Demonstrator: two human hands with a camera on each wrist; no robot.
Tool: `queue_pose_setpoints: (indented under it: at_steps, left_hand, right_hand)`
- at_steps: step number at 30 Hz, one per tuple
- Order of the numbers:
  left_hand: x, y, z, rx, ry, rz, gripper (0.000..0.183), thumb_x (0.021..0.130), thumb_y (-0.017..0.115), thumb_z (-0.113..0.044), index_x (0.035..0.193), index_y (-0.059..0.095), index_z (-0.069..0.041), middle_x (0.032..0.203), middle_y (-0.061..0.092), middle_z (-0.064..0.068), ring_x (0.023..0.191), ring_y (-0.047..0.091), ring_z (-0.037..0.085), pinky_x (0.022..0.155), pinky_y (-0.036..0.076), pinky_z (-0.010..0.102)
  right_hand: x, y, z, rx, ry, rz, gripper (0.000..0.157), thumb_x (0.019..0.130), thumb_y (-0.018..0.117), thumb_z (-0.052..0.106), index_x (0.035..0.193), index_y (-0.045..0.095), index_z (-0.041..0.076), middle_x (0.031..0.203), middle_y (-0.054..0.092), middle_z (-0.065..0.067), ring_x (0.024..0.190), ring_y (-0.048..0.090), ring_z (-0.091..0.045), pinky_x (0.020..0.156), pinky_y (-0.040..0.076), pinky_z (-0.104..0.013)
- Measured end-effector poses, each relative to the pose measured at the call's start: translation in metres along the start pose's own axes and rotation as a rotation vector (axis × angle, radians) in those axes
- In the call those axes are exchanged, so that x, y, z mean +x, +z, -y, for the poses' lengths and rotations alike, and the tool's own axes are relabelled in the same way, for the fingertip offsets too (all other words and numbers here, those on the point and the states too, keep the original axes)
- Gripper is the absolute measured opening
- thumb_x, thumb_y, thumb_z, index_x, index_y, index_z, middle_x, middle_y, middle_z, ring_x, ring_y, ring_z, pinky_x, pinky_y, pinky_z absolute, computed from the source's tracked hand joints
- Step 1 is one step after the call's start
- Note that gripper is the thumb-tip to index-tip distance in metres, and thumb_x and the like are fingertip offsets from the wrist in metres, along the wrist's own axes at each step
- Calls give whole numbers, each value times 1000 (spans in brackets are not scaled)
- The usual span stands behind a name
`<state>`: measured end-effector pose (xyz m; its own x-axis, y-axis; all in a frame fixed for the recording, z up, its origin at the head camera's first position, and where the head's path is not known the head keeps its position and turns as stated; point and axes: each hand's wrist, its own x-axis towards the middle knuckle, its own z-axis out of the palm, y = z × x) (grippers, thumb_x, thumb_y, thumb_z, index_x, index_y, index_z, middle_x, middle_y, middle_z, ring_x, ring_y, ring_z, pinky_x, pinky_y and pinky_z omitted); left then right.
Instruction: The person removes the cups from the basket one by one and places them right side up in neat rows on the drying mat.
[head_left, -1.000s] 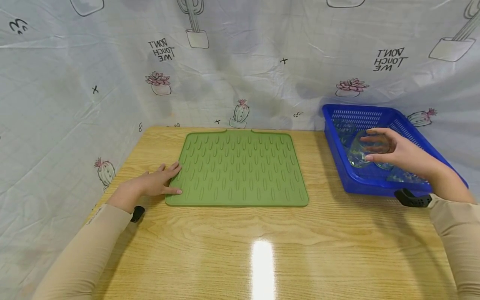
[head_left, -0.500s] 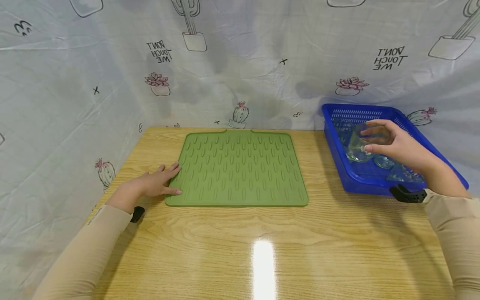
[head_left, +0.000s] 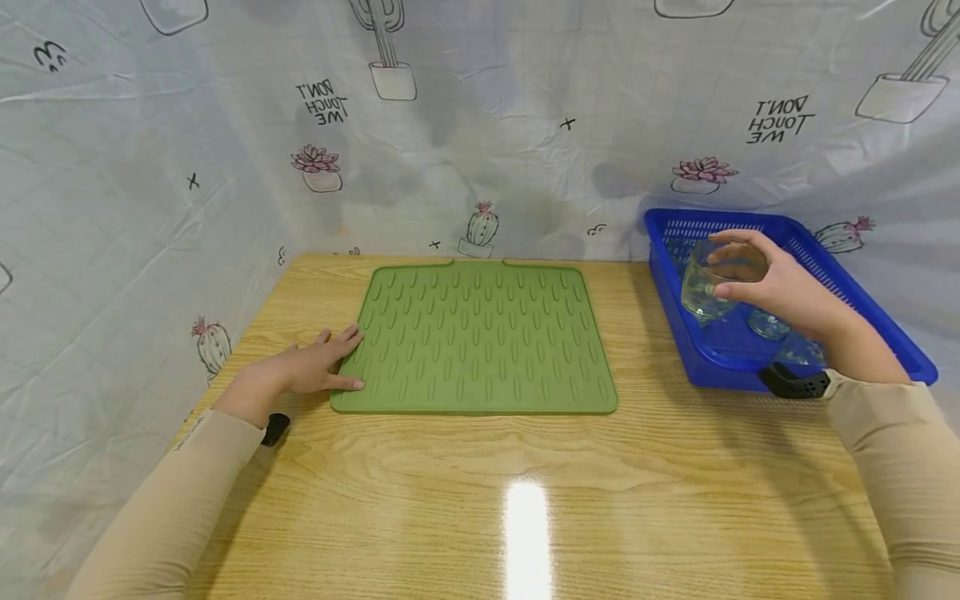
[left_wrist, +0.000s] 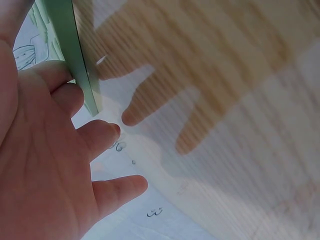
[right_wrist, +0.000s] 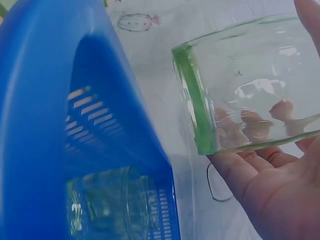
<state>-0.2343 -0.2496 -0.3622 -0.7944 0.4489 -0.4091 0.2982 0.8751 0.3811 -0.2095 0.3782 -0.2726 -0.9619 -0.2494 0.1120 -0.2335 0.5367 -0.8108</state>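
My right hand (head_left: 780, 283) grips a clear, green-tinted drinking glass (head_left: 701, 287) over the left part of the blue basket (head_left: 708, 367). In the right wrist view, the glass (right_wrist: 240, 90) lies sideways across the picture with its thick green base to the left, and several fingers show through its wall. My left hand (head_left: 311, 367) is spread at the left edge of the green ridged mat (head_left: 472, 342), its thumb and fingertips on the border. From the left wrist, that mat's edge (left_wrist: 72, 45) shows beside the extended fingers (left_wrist: 117, 192).
More glassware lies in the basket, including a glass jar or cup (right_wrist: 110, 205) near its wall. The wooden table (head_left: 450, 467) reflects a bright light in front of the mat. A printed white sheet (head_left: 510, 150) hangs behind and to the left.
My right hand has lifted the glass from among the others in the basket and shifted it slightly up and left. The left hand stays at the mat's edge.
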Motion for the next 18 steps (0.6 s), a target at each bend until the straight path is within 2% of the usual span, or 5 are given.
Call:
queue_pose_setpoints:
  at_steps: [9, 14, 18]
  left_hand:
    - [-1, 0, -1, -1, 1, 5, 103, 97, 63, -56, 164, 9, 0, 170, -4, 21, 150, -8, 54, 105, -1, 84]
    - [-2, 0, -1, -12, 1, 10, 103, 97, 63, -56, 164, 9, 0, 170, -4, 22, 150, -7, 54, 105, -2, 84]
    - [-2, 0, -1, -15, -3, 11, 103, 97, 64, -56, 164, 9, 0, 170, -5, 21, 150, -8, 53, 105, -3, 83]
  right_hand:
    - [12, 15, 11, 27, -21, 20, 54, 103, 61, 3, 151, 36, 10, 130, 54, 12, 114, 55, 4, 85, 51, -16]
    - [17, 23, 19, 22, -32, 38, 59, 103, 63, 7, 154, 31, 5, 136, 56, 6, 117, 55, 2, 88, 51, -17]
    - [24, 30, 25, 3, -19, 15, 63, 103, 64, 12, 156, 30, 5, 142, 55, -5, 119, 53, 0, 89, 49, -17]
